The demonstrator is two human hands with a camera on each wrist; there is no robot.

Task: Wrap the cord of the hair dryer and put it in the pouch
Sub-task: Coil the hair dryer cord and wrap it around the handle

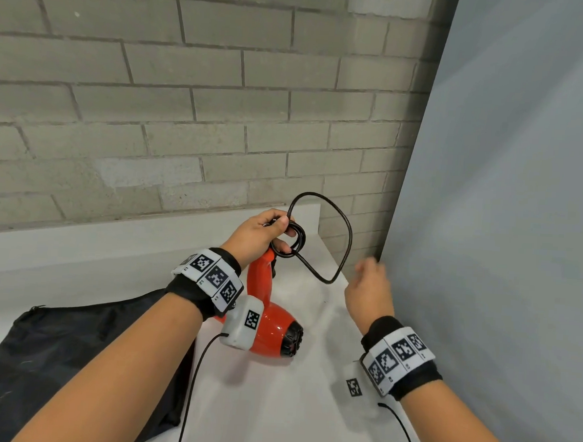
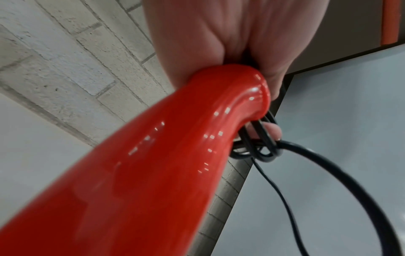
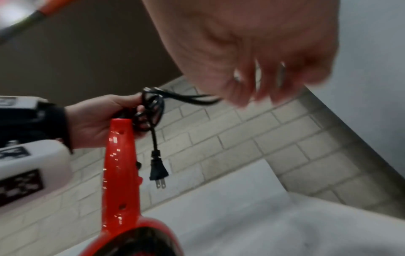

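My left hand (image 1: 265, 234) holds up a red hair dryer (image 1: 269, 332) by the end of its handle (image 2: 153, 173). Its fingers also grip small coils of the black cord (image 2: 260, 147) against that end. One large loose loop of cord (image 1: 345, 237) sticks out to the right. The plug (image 3: 157, 171) dangles beside the handle (image 3: 120, 164), below the coils (image 3: 151, 110). My right hand (image 1: 368, 287) hovers blurred to the right of the loop, fingers loosely curled (image 3: 263, 83), holding nothing. The black pouch (image 1: 53, 360) lies flat on the counter under my left forearm.
A white counter (image 1: 272, 407) runs along a grey brick wall (image 1: 187, 112). A smooth grey panel (image 1: 506, 200) closes off the right side. Thin black camera cables (image 1: 191, 385) hang from both wrists.
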